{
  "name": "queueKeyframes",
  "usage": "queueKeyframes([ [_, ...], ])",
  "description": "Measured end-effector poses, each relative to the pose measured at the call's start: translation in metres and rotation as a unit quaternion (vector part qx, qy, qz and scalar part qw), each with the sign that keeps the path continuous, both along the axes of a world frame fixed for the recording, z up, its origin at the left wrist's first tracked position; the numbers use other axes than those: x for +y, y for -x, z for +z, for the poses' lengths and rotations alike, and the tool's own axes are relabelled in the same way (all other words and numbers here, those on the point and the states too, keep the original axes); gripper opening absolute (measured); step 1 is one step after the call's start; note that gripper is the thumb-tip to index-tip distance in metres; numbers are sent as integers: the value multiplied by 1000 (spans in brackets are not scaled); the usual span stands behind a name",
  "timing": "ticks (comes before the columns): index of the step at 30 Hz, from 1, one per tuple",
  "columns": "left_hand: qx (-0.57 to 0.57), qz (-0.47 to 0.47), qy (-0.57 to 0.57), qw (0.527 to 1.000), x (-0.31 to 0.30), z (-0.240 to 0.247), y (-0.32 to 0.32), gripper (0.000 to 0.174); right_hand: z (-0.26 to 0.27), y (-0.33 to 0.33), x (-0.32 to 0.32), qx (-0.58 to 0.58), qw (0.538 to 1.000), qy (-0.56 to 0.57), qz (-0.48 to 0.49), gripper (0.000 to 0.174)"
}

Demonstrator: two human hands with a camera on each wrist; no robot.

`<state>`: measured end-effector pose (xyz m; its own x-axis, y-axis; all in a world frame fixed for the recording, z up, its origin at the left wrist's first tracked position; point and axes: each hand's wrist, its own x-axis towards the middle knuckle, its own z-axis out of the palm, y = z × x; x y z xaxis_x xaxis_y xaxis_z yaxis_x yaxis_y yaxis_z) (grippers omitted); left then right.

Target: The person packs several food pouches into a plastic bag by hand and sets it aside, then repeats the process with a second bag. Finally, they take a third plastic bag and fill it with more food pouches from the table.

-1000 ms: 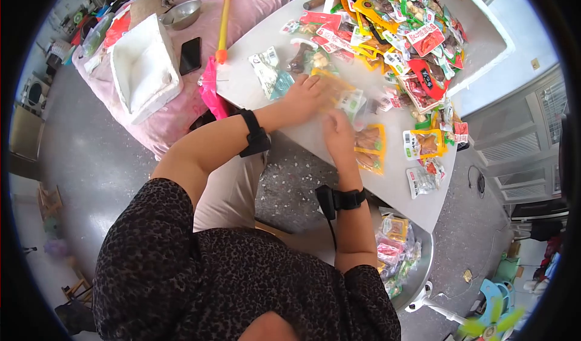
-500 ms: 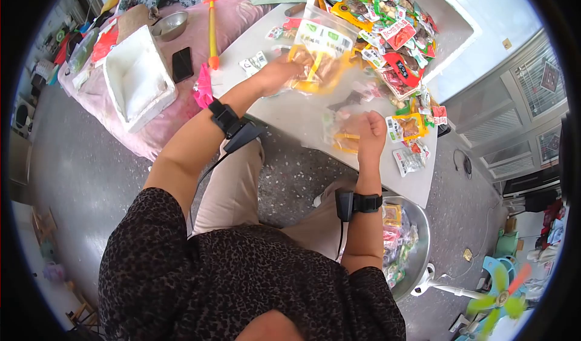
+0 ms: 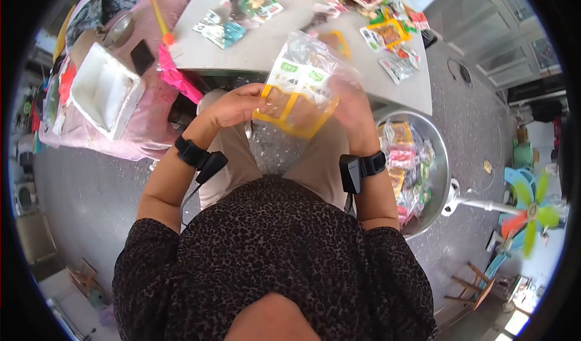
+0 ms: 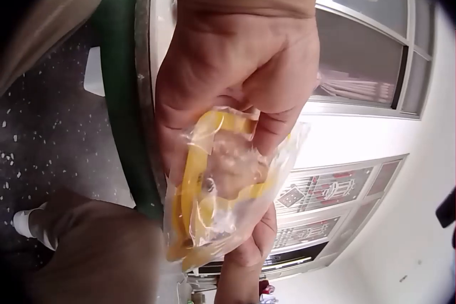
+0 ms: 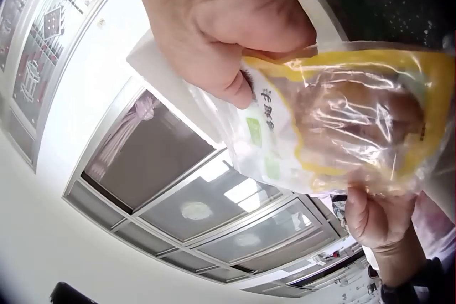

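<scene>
In the head view a clear plastic bag (image 3: 302,77) with yellow-edged, white-and-green printed food packets is held over the lap, just off the table's front edge. My left hand (image 3: 239,106) pinches its lower left side between thumb and fingers. My right hand (image 3: 356,114), blurred, grips the opposite side. From the left wrist, the left hand (image 4: 239,62) has thumb and fingers about the yellow end of the bag (image 4: 235,168). In the right wrist view, the right hand's (image 5: 228,26) thumb presses the white printed part of the bag (image 5: 356,115); brown food shows through the film.
The white table (image 3: 260,44) carries loose packets, including a yellow one (image 3: 387,33) at right and a silver-backed one (image 3: 399,65). A metal basin (image 3: 445,171) of packets stands beside the right arm. At left, a white foam box (image 3: 106,92) and a phone (image 3: 142,56) lie on the bed.
The left hand has brought the yellow packets from above the table back over the lap. The right hand has left the table edge and joined it at the bag. The head view has tilted down.
</scene>
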<state>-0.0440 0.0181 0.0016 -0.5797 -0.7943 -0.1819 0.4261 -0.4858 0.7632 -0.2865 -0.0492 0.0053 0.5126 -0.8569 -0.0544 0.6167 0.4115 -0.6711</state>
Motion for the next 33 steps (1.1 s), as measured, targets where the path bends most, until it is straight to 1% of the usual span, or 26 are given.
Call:
queueKeyframes([
  [2,-55,20,-22,998,9,-15,-7,41,-27,43,6,5,998,-34,-46,20],
  [3,-83,34,-28,996,13,-22,-13,41,-27,64,14,26,994,-54,-94,14],
  [4,-89,35,-33,995,16,-27,-17,41,-6,79,32,24,987,-50,-151,13],
  [5,-94,38,-38,994,19,-32,-22,41,-23,113,30,70,987,-21,-144,14],
  [6,-100,42,-44,993,23,-37,-26,41,-13,134,40,98,979,1,-181,18],
  [7,-105,49,-59,992,26,-42,-30,41,-1,152,51,95,968,-24,-230,18],
  [8,-110,58,-72,990,28,-46,-33,41,-15,188,57,106,958,-11,-266,18],
  [9,-116,67,-86,987,29,-50,-36,41,-21,214,68,85,944,-15,-320,17],
  [10,-114,70,-86,987,30,-52,-37,41,-34,243,76,123,921,-27,-369,16],
  [12,-110,73,-85,988,30,-56,-36,41,-54,283,95,188,864,-96,-457,17],
  [13,-117,77,-80,987,29,-57,-35,41,-87,316,107,430,782,-38,-450,16],
  [14,-122,78,-84,986,28,-59,-35,41,-132,355,122,643,646,20,-410,16],
  [15,-128,81,-87,985,27,-60,-35,42,-139,360,140,816,469,120,-315,18],
  [16,-133,84,-90,983,26,-61,-35,42,-145,364,157,922,221,201,-246,21],
  [17,-136,84,-93,983,25,-62,-35,43,-164,374,170,944,236,118,-197,26],
  [19,-144,88,-98,981,25,-63,-36,44,-199,391,197,974,222,22,-49,21],
  [21,-148,93,-100,980,26,-63,-36,44,-231,405,197,904,363,-64,-218,20],
  [23,-152,97,-101,978,27,-63,-37,45,-260,418,197,780,482,-145,-372,20],
  [25,-158,100,-101,977,28,-64,-38,45,-277,432,197,610,572,-217,-504,20],
  [26,-157,102,-105,977,28,-63,-38,44,-279,442,197,511,604,-248,-559,20],
  [28,-157,106,-113,975,28,-60,-38,42,-262,503,185,494,683,-250,-476,19],
  [30,-152,105,-117,976,26,-60,-38,40,-170,454,152,601,577,-202,-514,19],
  [31,-149,105,-119,976,26,-60,-37,38,-163,472,139,675,526,-157,-493,23],
  [33,-154,113,-124,974,25,-59,-34,37,-159,492,112,712,507,-72,-480,27],
])
